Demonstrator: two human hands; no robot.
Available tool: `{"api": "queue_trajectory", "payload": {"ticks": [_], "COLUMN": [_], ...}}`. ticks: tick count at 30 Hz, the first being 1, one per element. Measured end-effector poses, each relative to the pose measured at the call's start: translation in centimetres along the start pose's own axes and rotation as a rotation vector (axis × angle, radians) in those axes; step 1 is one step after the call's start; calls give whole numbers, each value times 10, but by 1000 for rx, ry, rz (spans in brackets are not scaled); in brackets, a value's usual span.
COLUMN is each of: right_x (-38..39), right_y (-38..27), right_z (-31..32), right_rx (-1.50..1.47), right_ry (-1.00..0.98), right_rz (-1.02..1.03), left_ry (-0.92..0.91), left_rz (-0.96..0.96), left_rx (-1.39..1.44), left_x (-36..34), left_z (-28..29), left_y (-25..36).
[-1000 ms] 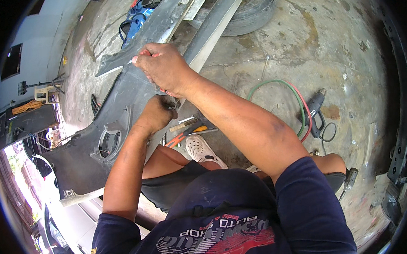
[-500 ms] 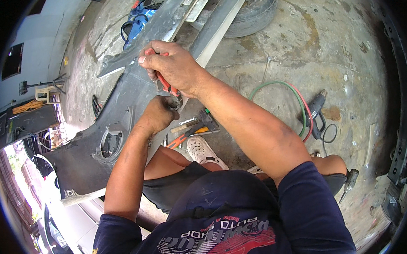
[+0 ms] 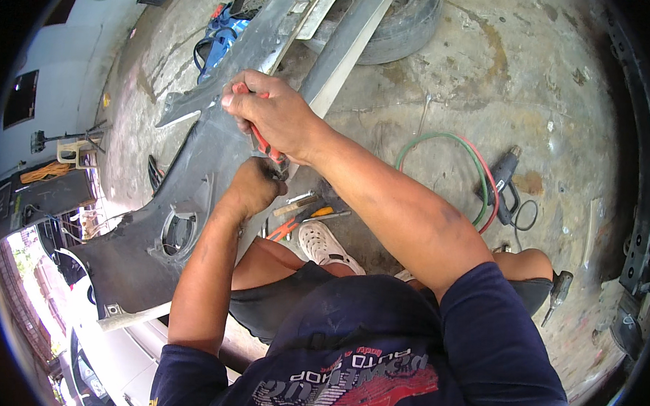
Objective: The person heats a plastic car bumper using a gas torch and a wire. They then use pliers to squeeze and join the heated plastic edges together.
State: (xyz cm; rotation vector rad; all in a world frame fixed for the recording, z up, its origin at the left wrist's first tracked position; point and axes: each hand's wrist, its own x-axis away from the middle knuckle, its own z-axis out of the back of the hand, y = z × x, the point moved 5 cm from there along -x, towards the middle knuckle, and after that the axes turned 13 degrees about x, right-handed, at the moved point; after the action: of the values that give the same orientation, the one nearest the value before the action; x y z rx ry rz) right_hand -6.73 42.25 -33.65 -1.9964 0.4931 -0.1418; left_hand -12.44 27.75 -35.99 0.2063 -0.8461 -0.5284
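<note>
Red-handled pliers (image 3: 267,145) are gripped in my right hand (image 3: 272,115), their jaws pointing down toward my left fingers. My left hand (image 3: 255,185) is closed at the edge of a large dark grey plastic car bumper cover (image 3: 130,256), right by the jaws. Whatever its fingertips pinch is hidden by the hand and the pliers. The bumper cover stretches from the lower left to the top, with a round opening near my left forearm.
Below my hands lie an orange-and-black tool (image 3: 289,227) and other hand tools. A heat gun (image 3: 505,178) with red and green hoses lies right, a power tool (image 3: 558,294) near my knee. A tire (image 3: 404,43) and blue object (image 3: 217,44) are farther off.
My right hand and the pliers have shifted very slightly, with the jaws now closer to my left fingers. My left hand stays at the bumper edge.
</note>
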Motion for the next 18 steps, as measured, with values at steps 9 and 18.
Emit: {"api": "queue_trajectory", "payload": {"ticks": [9,18], "right_x": [12,0], "right_y": [-5,5], "right_z": [4,-1], "right_rx": [-18,-29], "right_ry": [-75,-8], "right_rz": [10,5], "left_ry": [-2,4], "left_rz": [-11,-28], "left_rx": [-4,-31], "left_x": [3,-1], "left_z": [0,-2], "left_y": [6,0]}}
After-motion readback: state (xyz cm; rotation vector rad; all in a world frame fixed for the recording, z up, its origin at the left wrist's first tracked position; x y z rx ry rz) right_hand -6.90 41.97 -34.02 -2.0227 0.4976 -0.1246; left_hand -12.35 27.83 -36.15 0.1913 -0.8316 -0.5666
